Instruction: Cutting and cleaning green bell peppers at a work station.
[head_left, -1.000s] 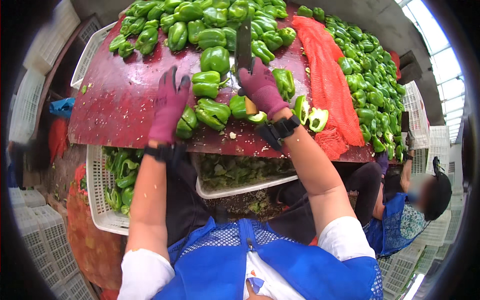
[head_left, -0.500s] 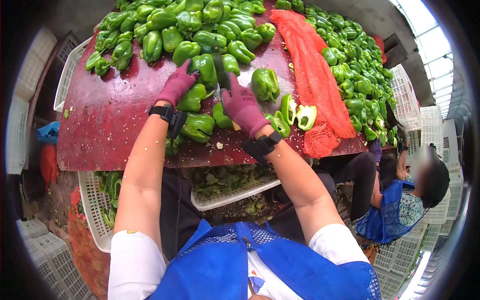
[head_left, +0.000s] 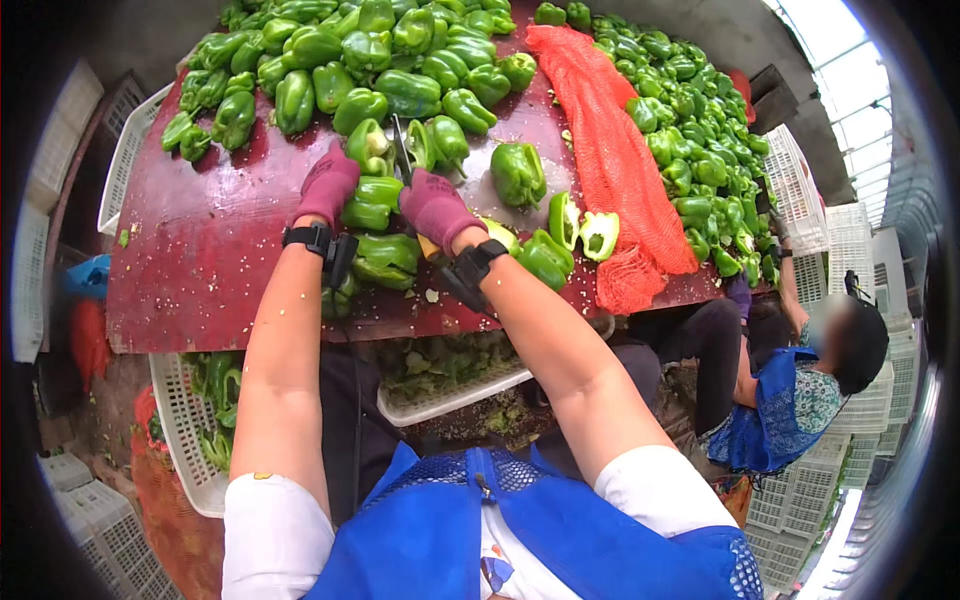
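Observation:
My left hand (head_left: 329, 185), in a purple glove, grips a green bell pepper (head_left: 369, 146) whose cut face shows. My right hand (head_left: 437, 208), gloved alike, is closed round a knife (head_left: 402, 150); part of its yellow handle shows below the palm. The blade points away from me, between the held pepper and a cut pepper piece (head_left: 421, 147) on its right. Close by my hands lie whole peppers (head_left: 387, 260). To the right are a large pepper (head_left: 518, 174) and an opened half (head_left: 600, 236) with pale insides.
A heap of peppers (head_left: 405, 92) covers the far side of the red table (head_left: 200, 270). Red netting (head_left: 610, 150) separates it from another heap (head_left: 700, 140). White crates (head_left: 190, 430) stand under the front edge. A co-worker (head_left: 790, 390) sits at the right.
The pepper in front of the blade is now split, its two parts spread to either side of the knife. My right hand has shifted left and nearer my left hand.

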